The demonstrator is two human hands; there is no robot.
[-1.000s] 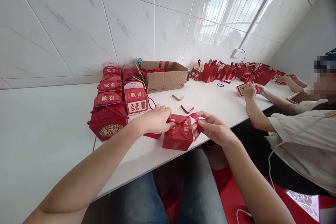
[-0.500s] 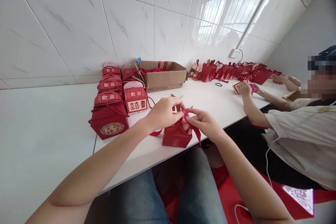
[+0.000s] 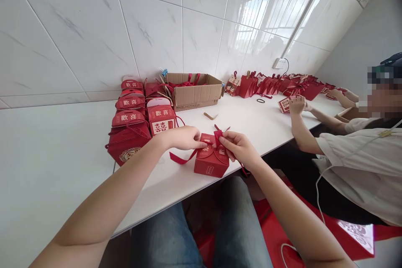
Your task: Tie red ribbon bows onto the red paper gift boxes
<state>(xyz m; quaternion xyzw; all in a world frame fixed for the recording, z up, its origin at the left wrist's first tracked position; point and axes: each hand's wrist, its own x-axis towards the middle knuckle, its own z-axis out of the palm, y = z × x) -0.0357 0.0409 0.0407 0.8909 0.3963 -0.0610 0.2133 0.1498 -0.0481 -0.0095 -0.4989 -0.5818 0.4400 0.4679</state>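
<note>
A small red gift box [image 3: 211, 165] with petal-like closing flaps stands on the white table close to its front edge. Red ribbon [image 3: 179, 159] runs over the box top, one tail lying out to the left. My left hand [image 3: 185, 137] is at the box's upper left, its thumb and finger closed on the ribbon. At the upper right, my right hand [image 3: 238, 144] pinches a loop of the same ribbon above the flaps. Part of the box top is hidden by my fingers. Two pointed tips of a tool [image 3: 227, 129] show just behind the box.
Red gift boxes [image 3: 130, 118] with cord handles stand in rows at left. Behind is a cardboard box [image 3: 197, 97] holding red ribbon. A curved-blade tool [image 3: 210, 116] lies between. Red bags [image 3: 248, 86] line the wall; a co-worker's hands [image 3: 297, 104] hold a patterned box at right.
My left hand has moved left and down from the knot area, drawing ribbon aside. The box top and the curved-blade tool are more visible. My right hand remains at the ribbon.
</note>
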